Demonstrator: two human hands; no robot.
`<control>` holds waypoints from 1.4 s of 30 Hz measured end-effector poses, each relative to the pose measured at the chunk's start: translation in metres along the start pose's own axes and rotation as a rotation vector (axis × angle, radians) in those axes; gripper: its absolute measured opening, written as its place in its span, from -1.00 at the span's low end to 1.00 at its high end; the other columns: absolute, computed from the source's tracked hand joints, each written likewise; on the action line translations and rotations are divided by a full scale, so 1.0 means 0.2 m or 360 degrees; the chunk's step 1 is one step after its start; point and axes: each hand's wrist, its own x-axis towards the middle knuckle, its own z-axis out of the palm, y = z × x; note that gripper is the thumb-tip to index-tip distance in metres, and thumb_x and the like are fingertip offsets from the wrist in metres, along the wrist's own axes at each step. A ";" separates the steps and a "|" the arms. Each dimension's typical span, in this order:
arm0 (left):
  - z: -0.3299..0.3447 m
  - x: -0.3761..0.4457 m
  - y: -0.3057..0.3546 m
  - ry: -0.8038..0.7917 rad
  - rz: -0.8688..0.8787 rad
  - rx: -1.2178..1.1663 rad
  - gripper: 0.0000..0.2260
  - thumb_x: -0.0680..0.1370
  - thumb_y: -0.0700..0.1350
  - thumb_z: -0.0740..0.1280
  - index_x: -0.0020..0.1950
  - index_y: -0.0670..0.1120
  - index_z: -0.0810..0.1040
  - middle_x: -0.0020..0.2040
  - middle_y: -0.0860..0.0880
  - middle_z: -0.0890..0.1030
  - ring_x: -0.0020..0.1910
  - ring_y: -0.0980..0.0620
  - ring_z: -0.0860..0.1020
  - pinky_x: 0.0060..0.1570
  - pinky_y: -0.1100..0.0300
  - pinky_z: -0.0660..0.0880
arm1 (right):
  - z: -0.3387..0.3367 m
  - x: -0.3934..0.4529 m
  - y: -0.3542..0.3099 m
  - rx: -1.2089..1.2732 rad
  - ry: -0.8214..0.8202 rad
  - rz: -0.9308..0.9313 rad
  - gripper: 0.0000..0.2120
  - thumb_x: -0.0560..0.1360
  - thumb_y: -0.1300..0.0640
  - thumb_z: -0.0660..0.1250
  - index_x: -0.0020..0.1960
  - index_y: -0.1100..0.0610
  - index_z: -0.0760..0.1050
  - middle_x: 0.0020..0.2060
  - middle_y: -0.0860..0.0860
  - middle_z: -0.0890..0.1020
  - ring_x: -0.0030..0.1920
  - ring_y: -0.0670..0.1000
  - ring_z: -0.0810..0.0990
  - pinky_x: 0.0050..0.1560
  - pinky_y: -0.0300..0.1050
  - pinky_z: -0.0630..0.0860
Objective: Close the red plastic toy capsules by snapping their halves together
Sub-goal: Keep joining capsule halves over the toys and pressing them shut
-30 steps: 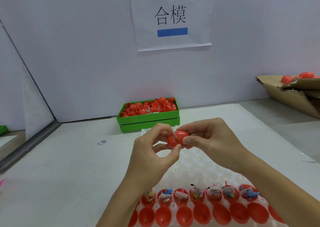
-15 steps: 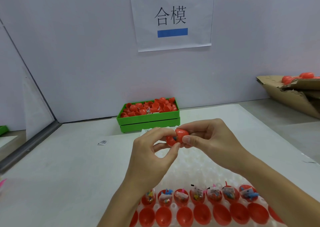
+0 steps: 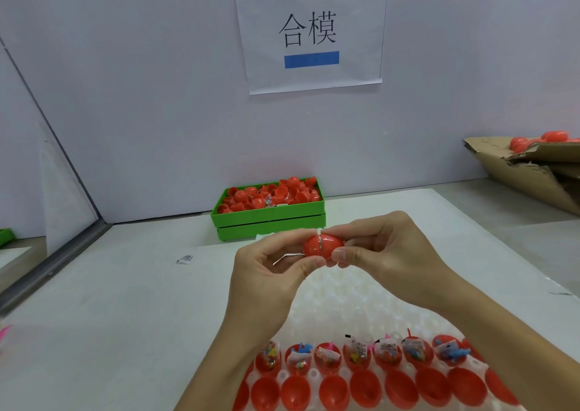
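Observation:
A red capsule (image 3: 323, 246) hangs in the air over the white table, its two halves pushed together with a thin seam showing between them. My left hand (image 3: 266, 272) pinches the left half and my right hand (image 3: 386, 253) pinches the right half. A sliver of clear wrapper sticks out at the seam. Near the bottom edge a white dimpled tray (image 3: 345, 294) holds a row of open red halves with small wrapped toys (image 3: 357, 352) and a nearer row of empty red halves (image 3: 332, 393).
A green bin (image 3: 270, 222) full of loose red capsule halves stands at the back against the wall. A torn cardboard box (image 3: 527, 175) with red capsules lies at the right. A small paper scrap (image 3: 185, 258) lies on the table at the left.
The two halves have come together: the gap with the toy showing has shrunk to a thin seam. Both hands stay in about the same place.

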 end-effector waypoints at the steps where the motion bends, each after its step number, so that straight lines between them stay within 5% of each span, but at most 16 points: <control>1: 0.00 0.00 0.00 -0.0009 -0.0003 -0.0028 -0.70 0.32 -0.15 0.52 0.01 0.10 0.68 -0.05 0.09 0.72 -0.04 0.09 0.70 -0.04 0.32 0.59 | 0.00 0.00 0.00 -0.0031 0.0007 -0.0004 -0.73 0.44 0.33 0.47 0.06 0.03 0.67 -0.22 -0.01 0.75 -0.22 -0.05 0.72 -0.15 -0.29 0.59; 9: 0.01 0.00 0.00 0.0030 -0.0044 0.0046 -0.62 0.38 -0.32 0.51 0.02 0.14 0.67 -0.06 0.14 0.72 -0.07 0.12 0.68 -0.08 0.38 0.57 | 0.00 0.01 0.02 -0.0125 -0.0029 0.0029 -0.73 0.44 0.27 0.49 0.13 0.12 0.66 -0.20 -0.01 0.75 -0.19 -0.07 0.73 -0.08 -0.25 0.63; 22: -0.01 0.01 -0.02 0.0063 -0.0104 -0.0080 -0.72 0.34 -0.10 0.49 0.03 0.08 0.68 -0.08 0.09 0.73 -0.03 0.13 0.68 -0.09 0.36 0.58 | -0.02 0.01 0.00 0.0123 -0.0027 0.0044 -0.66 0.41 0.44 0.44 -0.01 0.02 0.67 -0.19 -0.01 0.75 -0.18 0.02 0.74 -0.13 -0.27 0.62; 35: 0.00 0.00 -0.01 -0.0121 -0.0051 0.0112 -0.65 0.45 -0.25 0.48 0.13 0.11 0.63 -0.02 0.13 0.69 0.02 0.13 0.66 -0.07 0.37 0.57 | -0.03 0.01 0.00 -0.0041 -0.0028 0.0032 -0.78 0.48 0.27 0.44 -0.04 -0.06 0.65 -0.29 -0.10 0.73 -0.28 -0.04 0.72 -0.25 -0.31 0.59; 42: 0.00 -0.01 -0.02 -0.0141 0.0206 0.0431 -0.83 0.48 -0.13 0.43 0.06 0.04 0.64 -0.09 0.15 0.66 -0.02 0.11 0.64 -0.10 0.38 0.57 | -0.01 0.01 0.02 -0.0009 -0.0019 0.0020 -0.83 0.53 0.26 0.37 0.01 0.04 0.67 -0.24 -0.02 0.75 -0.25 0.00 0.73 -0.23 -0.27 0.61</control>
